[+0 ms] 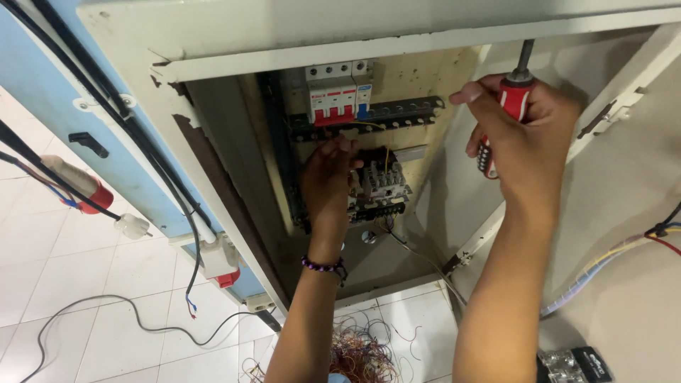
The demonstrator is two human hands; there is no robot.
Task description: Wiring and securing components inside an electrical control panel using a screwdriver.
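Up close, the right hand gripped a red-handled metal-shafted screwdriver, fingers wrapped shut. Deeper in the cream metal cabinet, the left hand pinched at the grey terminal block below the red-and-white breaker. Loose yellow wire could slip free.

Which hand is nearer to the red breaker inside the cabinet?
Left. The left hand is just below the breaker; the right hand holds a screwdriver far to its right.
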